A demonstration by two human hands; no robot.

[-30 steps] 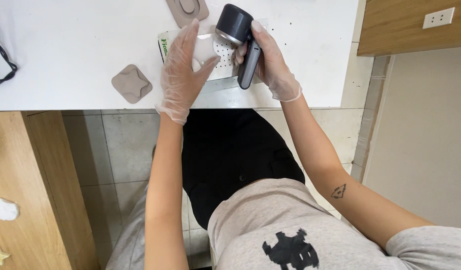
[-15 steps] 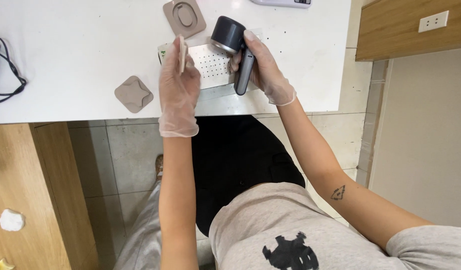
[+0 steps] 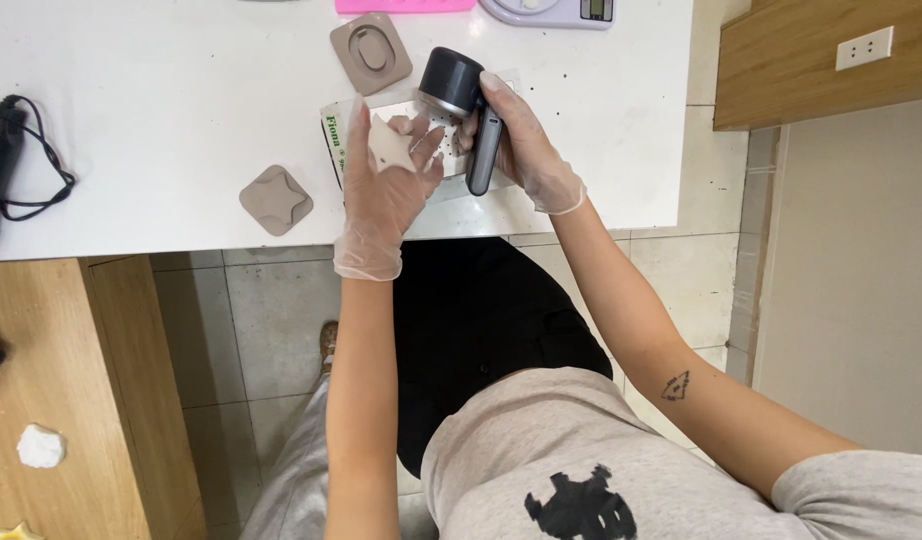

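On the white table (image 3: 181, 120), the person's two gloved hands met near the front edge. The right hand (image 3: 521, 145) gripped a dark handheld device (image 3: 461, 110), long axis running from twelve to six o'clock. At its nine o'clock the left hand (image 3: 386, 185) pinched a small pale star-shaped piece (image 3: 389, 145) (edges hard to read), closest to the device's round head. The contact was hidden.

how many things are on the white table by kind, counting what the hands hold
taupe moulds: 2, star mould and oval mould
dark handheld tool in right hand: 1
pale star piece in left hand: 1
dotted sheet: 1
scale: 1
pink tray: 1
black corded device: 1
total: 8
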